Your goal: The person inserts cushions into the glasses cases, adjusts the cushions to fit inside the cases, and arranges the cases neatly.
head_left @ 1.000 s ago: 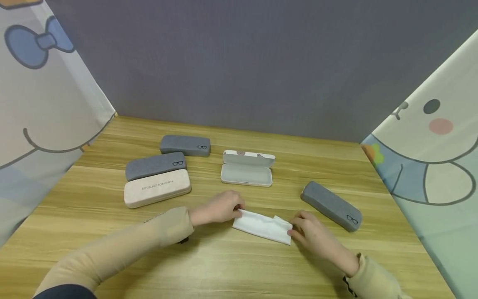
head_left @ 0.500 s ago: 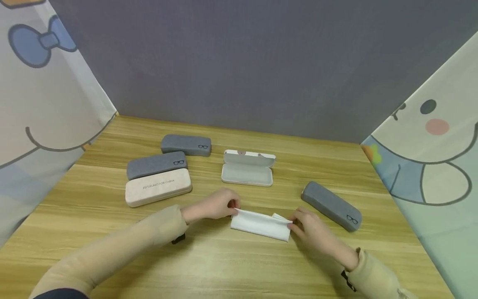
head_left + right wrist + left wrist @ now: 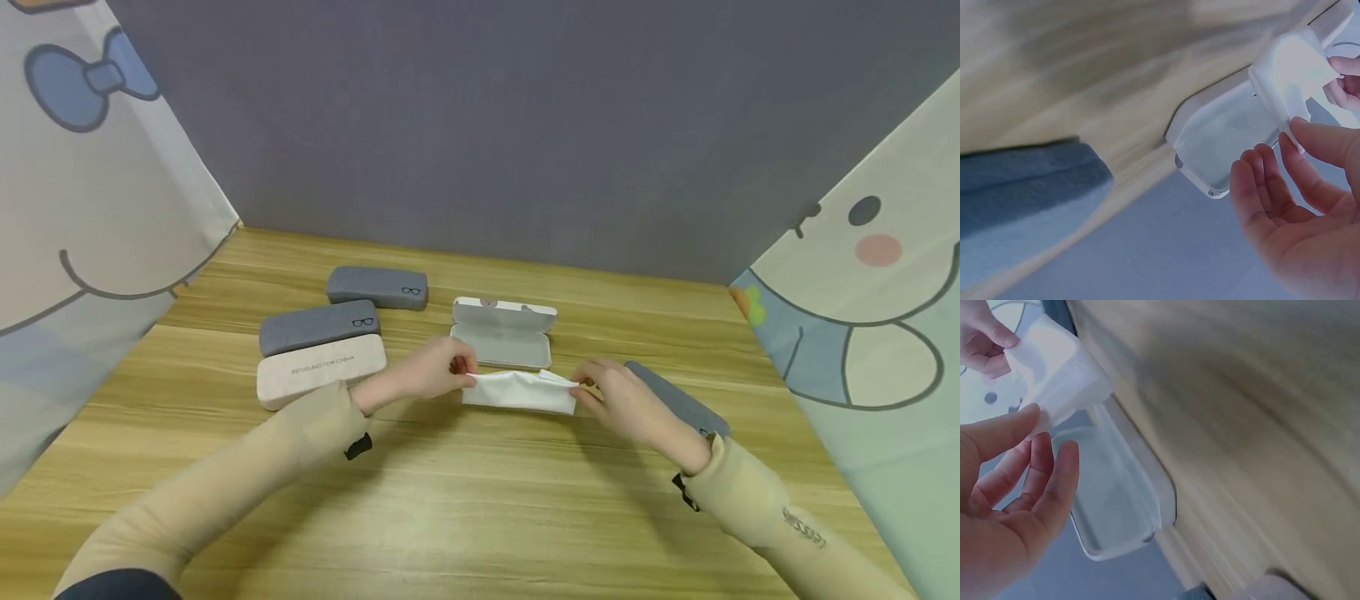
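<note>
A folded white cloth [image 3: 519, 392] is stretched between both hands, raised off the table just in front of an open glasses case [image 3: 501, 344]. My left hand [image 3: 431, 368] pinches the cloth's left end between thumb and index finger. At the other end, my right hand [image 3: 628, 400] pinches it the same way. The case has a pale grey inside, and its lid stands up at the back. In the left wrist view, the cloth [image 3: 1060, 369] hangs beside the case's lower half [image 3: 1110, 487]. From the right wrist, the cloth [image 3: 1288, 81] partly covers the case's opening.
Left of the hands lie a cream glasses case [image 3: 321, 371] with lettering and two grey glasses cases, one close behind it [image 3: 318, 327] and one farther back [image 3: 377, 287]. Another grey case [image 3: 678, 398] lies partly behind the right hand. A grey wall [image 3: 480, 125] closes the back.
Both hands have lifted the white cloth and carried it away from the body, up to the open case's front edge. The cases have stayed in place.
</note>
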Demonstrator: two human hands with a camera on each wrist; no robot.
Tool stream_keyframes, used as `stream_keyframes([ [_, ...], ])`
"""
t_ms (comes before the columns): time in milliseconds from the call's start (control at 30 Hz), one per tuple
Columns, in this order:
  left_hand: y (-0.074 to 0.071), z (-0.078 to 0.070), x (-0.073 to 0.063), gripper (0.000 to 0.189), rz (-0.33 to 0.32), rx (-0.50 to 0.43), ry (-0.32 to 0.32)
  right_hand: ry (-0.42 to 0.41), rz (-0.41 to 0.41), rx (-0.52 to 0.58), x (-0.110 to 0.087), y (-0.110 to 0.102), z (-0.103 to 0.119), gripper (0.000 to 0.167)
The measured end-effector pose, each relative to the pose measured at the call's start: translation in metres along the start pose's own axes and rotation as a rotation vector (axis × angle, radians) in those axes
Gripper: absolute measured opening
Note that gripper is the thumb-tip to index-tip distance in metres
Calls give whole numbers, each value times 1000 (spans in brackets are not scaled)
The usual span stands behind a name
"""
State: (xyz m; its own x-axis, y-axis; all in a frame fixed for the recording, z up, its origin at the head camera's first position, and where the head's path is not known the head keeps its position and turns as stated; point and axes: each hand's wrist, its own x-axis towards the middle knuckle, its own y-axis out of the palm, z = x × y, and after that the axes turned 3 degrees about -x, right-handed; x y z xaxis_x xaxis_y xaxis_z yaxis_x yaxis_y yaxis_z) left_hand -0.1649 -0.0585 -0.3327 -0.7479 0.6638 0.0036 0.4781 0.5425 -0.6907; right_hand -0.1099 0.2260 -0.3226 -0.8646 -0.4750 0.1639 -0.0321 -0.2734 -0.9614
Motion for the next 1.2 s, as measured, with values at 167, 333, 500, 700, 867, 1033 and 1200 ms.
stream_keyframes([
  [167,-10,5,8,6,-55,-12,-50,11,23,44,19,-3,-6,10],
  [333,-19,11,17,9,-100,-8,-165,46,41,63,37,0,-13,13],
  [500,-24,15,24,12,-139,7,-230,66,53,51,52,5,-18,16],
  [700,-24,20,34,13,-169,11,-292,89,90,63,66,12,-24,18],
  [867,-20,28,43,12,-161,6,-348,126,138,71,74,20,-29,23],
  [1033,-15,34,48,11,-194,-1,-390,172,152,69,80,26,-31,24],
  [1200,-10,38,51,13,-244,15,-409,195,149,57,85,31,-32,23],
])
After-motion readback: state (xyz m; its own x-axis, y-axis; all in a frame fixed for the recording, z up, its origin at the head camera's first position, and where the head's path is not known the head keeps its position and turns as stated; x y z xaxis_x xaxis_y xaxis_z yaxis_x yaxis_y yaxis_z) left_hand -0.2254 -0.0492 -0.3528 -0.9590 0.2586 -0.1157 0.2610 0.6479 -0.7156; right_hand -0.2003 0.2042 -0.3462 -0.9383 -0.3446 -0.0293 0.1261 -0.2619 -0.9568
